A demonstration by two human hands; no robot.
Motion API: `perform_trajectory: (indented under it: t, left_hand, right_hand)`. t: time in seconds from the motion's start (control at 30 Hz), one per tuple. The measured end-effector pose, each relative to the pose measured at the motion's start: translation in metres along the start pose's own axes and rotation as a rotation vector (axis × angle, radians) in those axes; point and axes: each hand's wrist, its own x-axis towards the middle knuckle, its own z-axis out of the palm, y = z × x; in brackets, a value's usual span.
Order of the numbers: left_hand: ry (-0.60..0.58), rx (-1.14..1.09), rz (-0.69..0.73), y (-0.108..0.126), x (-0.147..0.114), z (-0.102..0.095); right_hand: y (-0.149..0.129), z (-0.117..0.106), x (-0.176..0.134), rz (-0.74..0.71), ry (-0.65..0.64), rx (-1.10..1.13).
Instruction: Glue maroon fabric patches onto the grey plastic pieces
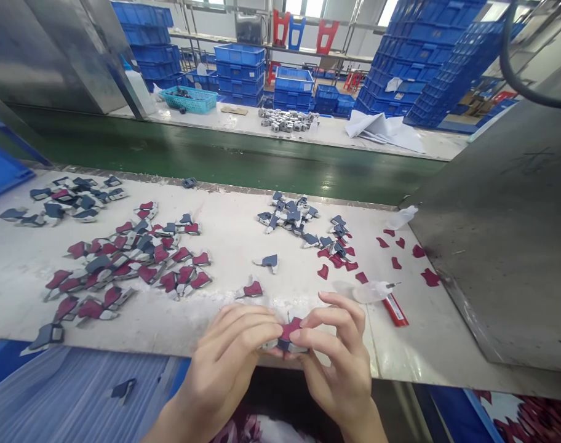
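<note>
At the table's front edge, my left hand and my right hand pinch one small grey-blue plastic part with a maroon pad on its top face. My fingers press on the pad from both sides; the part's underside is mostly hidden. Just beyond lie a maroon-faced part and a grey-blue part. To the right of my right hand are a clear squeeze bottle with a thin metal tip and a red box or tube. Loose maroon pads lie beyond the bottle.
Piles of maroon-faced parts and grey-blue parts cover the left; another grey-blue pile lies mid-table. A metal panel bounds the right. Beyond the green belt stand a turquoise basket and stacked blue crates.
</note>
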Motion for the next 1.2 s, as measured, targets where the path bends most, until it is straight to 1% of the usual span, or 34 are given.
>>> perform_trajectory:
  t: [0.1,0.2,0.3,0.47,0.63,0.77,0.87,0.97,1.1,1.17,1.2]
  left_hand:
    - [0.057,0.014,-0.028,0.003,0.001,0.001]
    - [0.118,0.017,-0.026,0.005,0.001,0.003]
    - [0.148,-0.019,-0.035,0.006,-0.001,0.004]
    - [0.138,0.004,-0.035,0.006,-0.007,0.003]
    - [0.080,0.053,0.028,0.007,-0.014,0.004]
    - [0.170,0.053,0.014,0.010,-0.014,0.006]
    - [0.167,0.071,0.094,0.011,-0.010,0.005]
    - [0.147,0.150,0.192,0.010,-0.006,0.000]
    - [0.159,0.207,0.308,0.008,-0.006,-0.007]
    - [0.140,0.239,0.334,0.009,-0.008,-0.011]
    - [0.128,0.261,0.323,0.009,-0.009,-0.013]
  right_hand:
    - [0.001,0.002,-0.001,-0.021,0.031,0.007]
    - [0.000,0.002,-0.003,0.023,0.047,0.055]
    - [-0.001,0.002,-0.005,0.043,0.052,0.075]
    - [-0.003,0.002,-0.008,0.014,0.051,0.086]
    - [-0.003,0.000,-0.012,-0.038,0.066,0.019]
    - [-0.003,-0.001,-0.014,-0.090,0.113,0.012]
    - [0.000,0.002,-0.017,-0.125,0.172,0.018]
    - [0.002,0.007,-0.023,-0.146,0.238,-0.024]
    - [0.002,0.012,-0.028,-0.177,0.286,-0.070]
    - [0.001,0.012,-0.028,-0.155,0.320,-0.068]
    - [-0.001,0.012,-0.027,-0.112,0.336,-0.044]
